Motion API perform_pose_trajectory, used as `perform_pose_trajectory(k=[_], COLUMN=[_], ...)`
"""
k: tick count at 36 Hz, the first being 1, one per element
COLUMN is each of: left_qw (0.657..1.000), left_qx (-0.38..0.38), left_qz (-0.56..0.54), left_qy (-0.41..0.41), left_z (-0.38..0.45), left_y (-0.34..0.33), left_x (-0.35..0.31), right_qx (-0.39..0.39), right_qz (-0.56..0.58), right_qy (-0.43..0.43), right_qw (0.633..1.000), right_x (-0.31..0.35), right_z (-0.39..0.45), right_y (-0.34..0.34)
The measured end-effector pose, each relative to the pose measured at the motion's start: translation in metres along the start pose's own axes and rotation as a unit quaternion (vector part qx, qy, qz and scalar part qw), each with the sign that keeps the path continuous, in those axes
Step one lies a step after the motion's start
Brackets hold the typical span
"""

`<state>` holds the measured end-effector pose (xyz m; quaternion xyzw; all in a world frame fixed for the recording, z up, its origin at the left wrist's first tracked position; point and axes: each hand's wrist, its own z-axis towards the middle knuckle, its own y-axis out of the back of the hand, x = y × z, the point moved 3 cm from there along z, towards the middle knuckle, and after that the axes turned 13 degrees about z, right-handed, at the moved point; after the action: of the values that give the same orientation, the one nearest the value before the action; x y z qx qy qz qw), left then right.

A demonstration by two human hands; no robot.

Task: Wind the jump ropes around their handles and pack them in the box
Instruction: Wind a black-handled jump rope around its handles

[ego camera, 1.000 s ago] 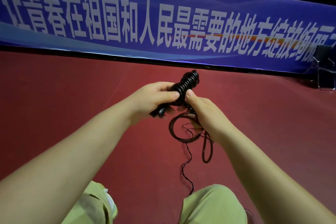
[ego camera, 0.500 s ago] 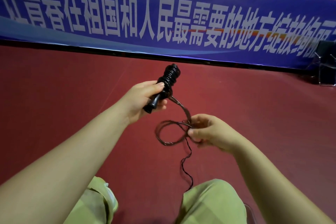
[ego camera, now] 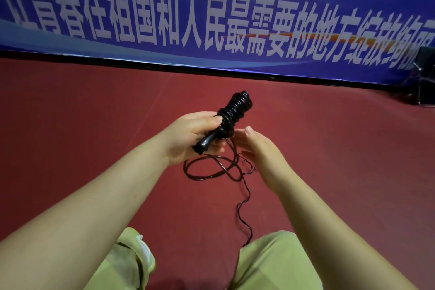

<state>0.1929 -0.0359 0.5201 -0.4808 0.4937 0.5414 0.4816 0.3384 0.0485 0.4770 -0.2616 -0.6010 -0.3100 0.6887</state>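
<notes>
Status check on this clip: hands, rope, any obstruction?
Left hand grips the handles, rope coil wound at top. Right hand open beside the loose rope, fingers straight. Tail trails to the floor. No box in view.

I'm in an indoor sports hall. Red sports floor [ego camera: 94, 125] underfoot. Long blue banner [ego camera: 211, 7] with white Chinese lettering along the wall.
</notes>
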Motion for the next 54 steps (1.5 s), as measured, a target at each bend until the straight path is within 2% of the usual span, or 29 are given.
perform_pose_trajectory(k=[3,6,9,13,16,19,22,27,31,33,39,40,41,44,45,47,50,52,54], left_qw=[0.999,0.999,0.999,0.994,0.983,0.955,0.916,0.872,0.81,0.787,0.749,0.751,0.766,0.879,0.909,0.944,0.972,0.975,0.973], left_qx=[0.033,0.036,0.028,0.033,0.004,-0.027,-0.056,-0.095,-0.148,-0.161,-0.144,-0.139,-0.132,-0.074,-0.04,0.045,0.116,0.137,0.148], left_qz=[0.008,0.015,0.039,0.087,0.172,0.287,0.393,0.481,0.566,0.592,0.642,0.641,0.626,0.47,0.413,0.31,0.143,0.052,0.013], left_qy=[-0.013,-0.004,0.017,0.056,0.069,0.062,0.062,-0.008,-0.041,-0.062,-0.075,-0.073,-0.063,0.012,0.043,0.098,0.147,0.167,0.179], left_z=[0.0,-0.004,-0.005,-0.006,-0.002,0.001,0.006,0.011,0.011,0.01,0.006,0.006,0.006,0.006,0.004,-0.003,-0.011,-0.014,-0.015], left_y=[-0.002,0.0,0.006,0.012,0.015,0.014,0.007,-0.007,-0.013,-0.016,-0.017,-0.017,-0.016,-0.011,-0.009,-0.009,-0.006,-0.004,-0.005], left_x=[-0.004,-0.007,-0.006,0.0,0.005,0.008,0.007,-0.003,-0.007,-0.009,-0.005,-0.004,-0.003,0.0,0.003,0.008,0.016,0.017,0.015], right_qx=[0.053,0.034,0.047,0.059,0.067,0.076,0.037,-0.038,-0.074,-0.078,-0.053,-0.051,-0.051,-0.036,-0.028,-0.011,0.018,0.035,0.044], right_qz=[-0.008,0.066,0.095,0.076,0.03,-0.036,-0.07,-0.081,-0.089,-0.085,-0.068,-0.073,-0.074,-0.061,-0.057,-0.058,-0.054,-0.033,-0.026], right_qy=[-0.012,-0.059,-0.074,-0.141,-0.181,-0.177,-0.171,-0.142,-0.118,-0.113,-0.122,-0.12,-0.117,-0.099,-0.086,-0.053,-0.018,-0.009,-0.013], right_qw=[0.999,0.995,0.992,0.985,0.981,0.98,0.982,0.986,0.986,0.987,0.989,0.989,0.989,0.993,0.994,0.997,0.998,0.999,0.999], right_x=[0.002,0.003,0.007,0.012,0.016,0.02,0.019,0.012,0.007,0.009,0.009,0.009,0.008,0.011,0.011,0.014,0.018,0.021,0.023], right_z=[0.005,0.009,0.006,0.002,0.002,0.0,0.0,0.005,0.01,0.009,0.003,0.003,0.002,-0.001,-0.002,-0.003,-0.005,-0.006,-0.007], right_y=[-0.015,-0.016,-0.012,-0.003,0.006,0.006,0.003,-0.001,-0.005,-0.004,-0.002,-0.001,-0.001,-0.002,-0.003,-0.005,-0.007,-0.009,-0.011])
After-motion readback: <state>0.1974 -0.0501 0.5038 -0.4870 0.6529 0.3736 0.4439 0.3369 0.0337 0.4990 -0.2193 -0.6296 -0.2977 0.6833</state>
